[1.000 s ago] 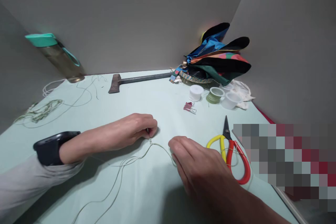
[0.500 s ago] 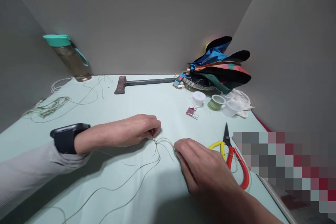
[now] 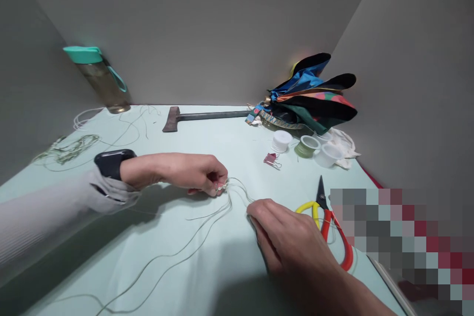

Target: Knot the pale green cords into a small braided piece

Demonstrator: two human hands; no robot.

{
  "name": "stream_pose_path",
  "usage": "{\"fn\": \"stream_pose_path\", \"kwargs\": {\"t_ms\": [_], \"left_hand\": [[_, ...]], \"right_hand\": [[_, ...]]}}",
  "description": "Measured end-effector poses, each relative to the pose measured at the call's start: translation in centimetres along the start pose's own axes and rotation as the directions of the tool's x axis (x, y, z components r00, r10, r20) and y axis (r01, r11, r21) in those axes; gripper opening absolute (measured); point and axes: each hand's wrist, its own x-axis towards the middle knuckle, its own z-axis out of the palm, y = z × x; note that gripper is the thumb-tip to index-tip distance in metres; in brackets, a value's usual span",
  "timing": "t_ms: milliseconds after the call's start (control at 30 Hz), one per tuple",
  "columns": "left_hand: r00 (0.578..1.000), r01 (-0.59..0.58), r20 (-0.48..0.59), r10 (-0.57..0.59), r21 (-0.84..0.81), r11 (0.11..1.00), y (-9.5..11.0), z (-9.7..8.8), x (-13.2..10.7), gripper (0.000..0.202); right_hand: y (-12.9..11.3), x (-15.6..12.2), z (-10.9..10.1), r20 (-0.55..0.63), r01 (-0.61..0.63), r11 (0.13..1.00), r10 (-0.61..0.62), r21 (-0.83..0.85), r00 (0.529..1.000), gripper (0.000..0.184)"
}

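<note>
Two hands worked a thin pale green cord [image 3: 219,219] on a pale mint surface [image 3: 207,143].
The left hand [image 3: 192,173] had its grip pinched shut on the cord's knotted loops, at 10 o'clock from the right hand [image 3: 287,237]; loose strands trailed toward 7 o'clock. The right hand lay knuckles-up over the cord ends, its grip hidden, so its state could not be told. Red-and-yellow-handled scissors [image 3: 328,222] lay just beside it at 3 o'clock.

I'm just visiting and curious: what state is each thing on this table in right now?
left hand: pinched shut on the cord.
right hand: curled over the cord, grip hidden.
cord: slack, strands trailing loose.
scissors: closed, lying flat.
bottle: lid shut, standing.
umbrella: collapsed, canopy loose.
binder clip: shut, lying loose.
hatchet: lying flat.
</note>
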Motion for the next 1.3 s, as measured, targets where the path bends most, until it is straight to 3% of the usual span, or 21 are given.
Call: {"fn": "stream_pose_path", "kwargs": {"t_ms": [133, 367, 500, 600, 667, 767, 833, 933, 1000, 1167, 1300], "left_hand": [[1.0, -0.031, -0.005, 0.031, -0.13, 0.991, 0.2, -0.4, -0.3, 0.021], [0.984, -0.074, -0.175, 0.034, -0.23, 0.97, 2.0, -0.4, -2.6, 0.027], [0.966, -0.077, -0.258, 0.024, -0.199, 0.977, 3.8, 0.6, -4.1, 0.024], [0.946, -0.078, -0.323, 0.036, -0.118, 0.99, 5.2, 2.1, -5.5, 0.015], [0.923, -0.094, -0.378, 0.068, -0.051, 0.994, 6.1, 3.2, -6.6, 0.017], [0.895, -0.135, -0.428, 0.128, 0.015, 0.991, 6.9, 5.0, -8.1, 0.027], [0.881, -0.169, -0.445, 0.162, 0.025, 0.985, 7.2, 6.3, -8.9, 0.032], [0.852, -0.188, -0.499, 0.157, -0.011, 0.982, 7.4, 8.1, -9.6, 0.028], [0.828, -0.178, -0.547, 0.124, -0.047, 0.983, 7.6, 9.1, -9.7, 0.021], [0.754, -0.263, -0.651, 0.082, -0.185, 0.947, 8.3, 10.6, -9.4, 0.015], [0.69, -0.351, -0.719, 0.076, -0.242, 0.905, 8.4, 11.2, -9.0, 0.008]], "right_hand": [[-0.2, 0.0, 0.5, -0.035, 0.017, 1.0, -0.017, -0.01, 0.999, 0.023], [-0.7, 0.4, -0.6, -0.088, 0.095, 0.995, -0.095, -0.001, 0.992, 0.027], [-0.8, 1.1, -2.1, -0.181, 0.101, 0.994, -0.094, 0.033, 0.979, 0.026], [-1.0, 1.5, -2.9, -0.312, 0.096, 0.992, -0.065, 0.084, 0.948, 0.024], [-1.5, 1.7, -3.5, -0.338, 0.1, 0.985, -0.048, 0.137, 0.94, 0.022], [-2.8, 1.6, -4.6, -0.264, 0.083, 0.97, -0.02, 0.231, 0.964, 0.02], [-3.8, 1.3, -5.3, -0.126, 0.021, 0.928, 0.029, 0.373, 0.992, 0.017], [-5.0, 0.8, -6.0, 0.122, -0.153, 0.784, 0.099, 0.602, 0.988, 0.011], [-5.5, 0.6, -6.0, 0.206, -0.237, 0.704, 0.13, 0.67, 0.97, 0.007], [-6.4, 0.3, -5.6, 0.288, -0.278, 0.546, 0.068, 0.791, 0.955, 0.021], [-6.9, 0.1, -5.7, 0.271, -0.241, 0.517, 0.019, 0.821, 0.962, 0.024]]}}
